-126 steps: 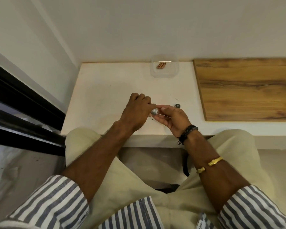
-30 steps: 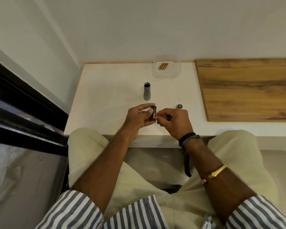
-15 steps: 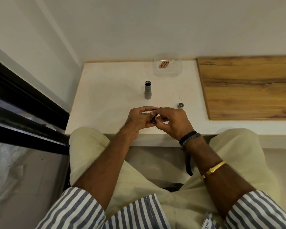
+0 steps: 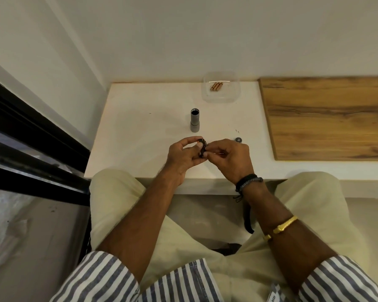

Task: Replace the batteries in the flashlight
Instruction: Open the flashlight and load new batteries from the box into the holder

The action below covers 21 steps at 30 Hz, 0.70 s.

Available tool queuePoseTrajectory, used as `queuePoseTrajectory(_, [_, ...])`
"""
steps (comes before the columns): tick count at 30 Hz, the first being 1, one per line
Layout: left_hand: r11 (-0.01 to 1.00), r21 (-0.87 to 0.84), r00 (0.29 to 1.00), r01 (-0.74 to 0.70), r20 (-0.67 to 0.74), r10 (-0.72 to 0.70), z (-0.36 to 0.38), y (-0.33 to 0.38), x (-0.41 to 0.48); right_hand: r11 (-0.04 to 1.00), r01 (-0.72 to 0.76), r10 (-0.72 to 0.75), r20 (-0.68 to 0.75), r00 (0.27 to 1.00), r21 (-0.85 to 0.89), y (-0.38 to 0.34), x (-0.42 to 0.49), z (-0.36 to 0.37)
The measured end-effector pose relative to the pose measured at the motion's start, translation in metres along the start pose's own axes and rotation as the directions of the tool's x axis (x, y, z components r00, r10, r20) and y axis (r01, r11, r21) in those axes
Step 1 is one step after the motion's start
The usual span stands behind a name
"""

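Observation:
The grey flashlight body (image 4: 195, 120) stands upright on the white table (image 4: 140, 127), its open end up. Just in front of it, my left hand (image 4: 184, 156) holds a small black battery holder (image 4: 203, 148) between thumb and fingers. My right hand (image 4: 229, 158) meets it from the right, fingertips pinching at the holder's side. The flashlight's round end cap (image 4: 238, 139) lies flat on the table right of my hands. Three copper-coloured batteries (image 4: 216, 86) lie in a clear plastic container (image 4: 222, 99) at the back.
A wooden board (image 4: 327, 118) covers the table's right part. A white wall runs behind, and a dark window frame (image 4: 31, 149) lies to the left. My lap sits under the table's front edge.
Since 4.2 s ago the flashlight body has been stood on the table and the black holder taken out. In the last second my right hand closed in on the holder.

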State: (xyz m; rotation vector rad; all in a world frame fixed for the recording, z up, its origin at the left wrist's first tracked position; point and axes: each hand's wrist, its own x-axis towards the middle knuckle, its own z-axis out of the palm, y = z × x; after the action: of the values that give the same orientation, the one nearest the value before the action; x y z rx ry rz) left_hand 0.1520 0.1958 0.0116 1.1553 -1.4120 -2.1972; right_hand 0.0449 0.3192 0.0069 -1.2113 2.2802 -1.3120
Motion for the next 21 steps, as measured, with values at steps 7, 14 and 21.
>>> queuePoseTrajectory(7, [0.996, -0.084, 0.998, 0.007, -0.055, -0.012, 0.007, -0.010, 0.008, 0.888, -0.384, 0.406, -0.040, 0.913, 0.253, 0.014, 0.006, -0.002])
queuePoseTrajectory(14, [0.960, -0.274, 0.998, 0.065, 0.042, -0.055, 0.006, -0.015, 0.013, 0.754, -0.488, 0.637, -0.310, 0.706, 0.439, 0.051, 0.018, -0.031])
queuePoseTrajectory(21, [0.924, -0.358, 0.989, 0.134, 0.111, -0.100, 0.010, -0.023, 0.018, 0.765, -0.571, 0.643, -0.389, 0.659, 0.299, 0.079, 0.025, -0.024])
